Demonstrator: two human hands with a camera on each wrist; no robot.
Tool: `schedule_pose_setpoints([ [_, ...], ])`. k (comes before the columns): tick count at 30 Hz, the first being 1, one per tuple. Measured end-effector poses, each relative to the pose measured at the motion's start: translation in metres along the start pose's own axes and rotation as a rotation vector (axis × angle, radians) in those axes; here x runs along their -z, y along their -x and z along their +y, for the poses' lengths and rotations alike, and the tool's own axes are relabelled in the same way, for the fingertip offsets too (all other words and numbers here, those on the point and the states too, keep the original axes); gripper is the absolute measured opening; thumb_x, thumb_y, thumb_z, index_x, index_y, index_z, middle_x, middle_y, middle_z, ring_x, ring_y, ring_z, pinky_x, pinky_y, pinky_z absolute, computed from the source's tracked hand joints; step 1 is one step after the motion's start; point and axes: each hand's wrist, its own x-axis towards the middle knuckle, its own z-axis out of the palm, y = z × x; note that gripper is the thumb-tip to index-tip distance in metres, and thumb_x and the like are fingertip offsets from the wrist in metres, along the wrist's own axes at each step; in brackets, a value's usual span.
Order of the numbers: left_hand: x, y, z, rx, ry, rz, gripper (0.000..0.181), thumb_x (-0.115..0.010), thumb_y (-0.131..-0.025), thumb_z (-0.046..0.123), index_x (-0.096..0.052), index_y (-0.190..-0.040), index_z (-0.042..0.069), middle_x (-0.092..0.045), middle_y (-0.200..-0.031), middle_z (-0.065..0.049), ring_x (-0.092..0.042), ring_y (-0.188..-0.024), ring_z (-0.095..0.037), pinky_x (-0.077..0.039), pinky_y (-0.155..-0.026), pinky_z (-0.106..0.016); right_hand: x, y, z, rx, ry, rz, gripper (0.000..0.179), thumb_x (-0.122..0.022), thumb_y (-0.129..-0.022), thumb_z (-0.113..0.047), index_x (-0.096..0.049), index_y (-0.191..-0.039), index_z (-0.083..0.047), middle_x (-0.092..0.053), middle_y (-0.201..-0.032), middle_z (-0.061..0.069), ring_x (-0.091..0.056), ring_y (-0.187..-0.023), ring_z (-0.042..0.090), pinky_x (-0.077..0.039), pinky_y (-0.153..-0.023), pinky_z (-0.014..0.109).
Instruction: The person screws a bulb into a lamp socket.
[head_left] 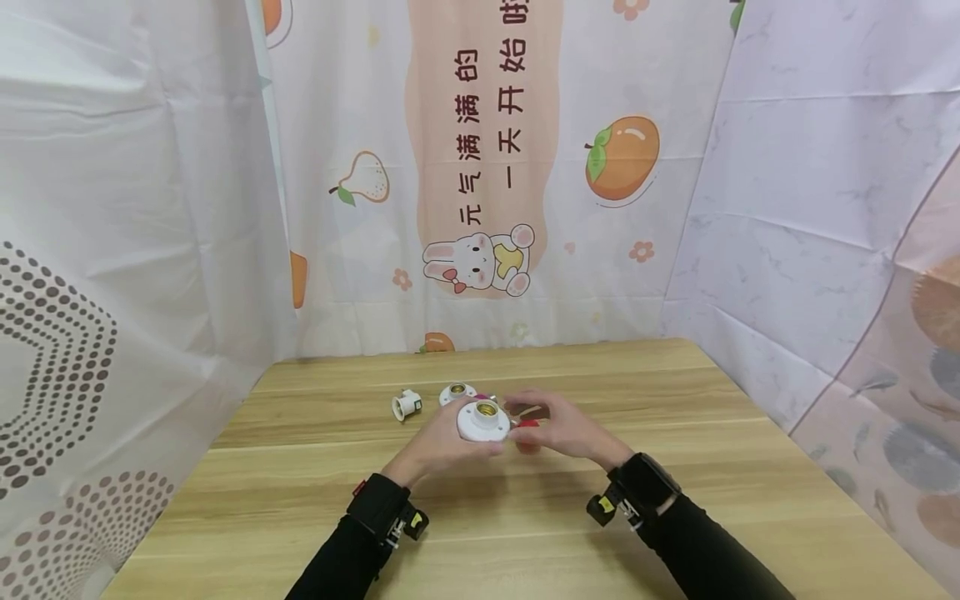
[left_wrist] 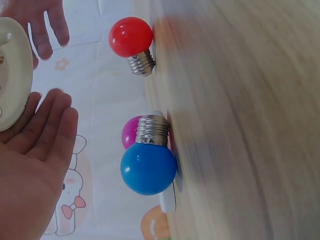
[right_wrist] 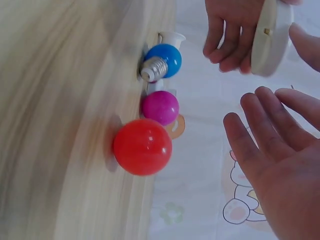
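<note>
My left hand [head_left: 437,442] holds a round white lamp holder [head_left: 480,431] above the table, its brass socket facing up. Thumb and fingers reach the holder from either side of its rim. Close by on the right, my right hand [head_left: 566,429] has its fingers extended and holds nothing. In the right wrist view, its thumb is right by the edge of the holder. Below the hands lie a red bulb [right_wrist: 143,147], a magenta bulb [right_wrist: 161,107] and a blue bulb [left_wrist: 148,169] with its metal screw base showing. The blue one is hidden in the head view.
Behind the left hand, a second white lamp holder [head_left: 450,396] lies on the wooden table [head_left: 315,475]. To its left is a small white cylindrical socket [head_left: 407,405]. Printed curtains [head_left: 360,275] hang at the back and along both sides.
</note>
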Motion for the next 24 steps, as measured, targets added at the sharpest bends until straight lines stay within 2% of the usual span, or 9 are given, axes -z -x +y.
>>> schedule_pose_setpoints([
  [5, 0.001, 0.000, -0.002, 0.015, -0.015, 0.019, 0.078, -0.087, -0.076, 0.047, -0.054, -0.139, 0.015, -0.065, -0.121, 0.002, -0.061, -0.108, -0.015, -0.049, -0.094, -0.042, 0.006, 0.000, 0.003, 0.000, 0.067, 0.047, 0.049, -0.074, -0.094, -0.014, -0.059, -0.134, 0.008, -0.062, -0.131, 0.023, -0.059, -0.118, 0.042, -0.047, -0.101, 0.055],
  [9, 0.002, 0.000, -0.003, 0.027, -0.014, 0.024, 0.079, -0.086, -0.078, 0.048, -0.053, -0.141, 0.012, -0.065, -0.119, 0.000, -0.061, -0.106, -0.016, -0.049, -0.092, -0.043, 0.008, 0.000, 0.005, -0.029, 0.172, 0.086, 0.049, -0.077, -0.092, -0.017, -0.061, -0.134, 0.003, -0.061, -0.134, 0.017, -0.059, -0.120, 0.037, -0.048, -0.101, 0.054],
  [14, 0.002, -0.001, -0.005, 0.038, -0.016, 0.026, 0.080, -0.085, -0.078, 0.048, -0.052, -0.141, 0.011, -0.065, -0.117, -0.001, -0.061, -0.104, -0.017, -0.050, -0.091, -0.043, 0.006, 0.000, 0.011, -0.071, 0.325, 0.110, 0.052, -0.081, -0.088, -0.018, -0.063, -0.133, -0.001, -0.061, -0.132, 0.016, -0.057, -0.118, 0.037, -0.050, -0.096, 0.055],
  [18, 0.002, -0.001, -0.009, 0.038, -0.029, 0.035, 0.080, -0.085, -0.079, 0.048, -0.052, -0.141, 0.010, -0.065, -0.118, -0.002, -0.062, -0.104, -0.017, -0.050, -0.092, -0.043, 0.002, -0.001, 0.017, -0.136, 0.436, 0.107, 0.050, -0.084, -0.085, -0.018, -0.066, -0.128, -0.002, -0.062, -0.126, 0.016, -0.059, -0.115, 0.037, -0.050, -0.095, 0.054],
  [24, 0.003, -0.002, -0.012, 0.023, -0.036, 0.041, 0.080, -0.085, -0.080, 0.046, -0.051, -0.142, 0.009, -0.065, -0.121, -0.002, -0.062, -0.106, -0.017, -0.050, -0.093, -0.043, -0.007, -0.002, 0.026, -0.232, 0.518, 0.068, 0.051, -0.087, -0.080, -0.020, -0.069, -0.126, -0.005, -0.062, -0.126, 0.014, -0.060, -0.115, 0.033, -0.050, -0.098, 0.050],
])
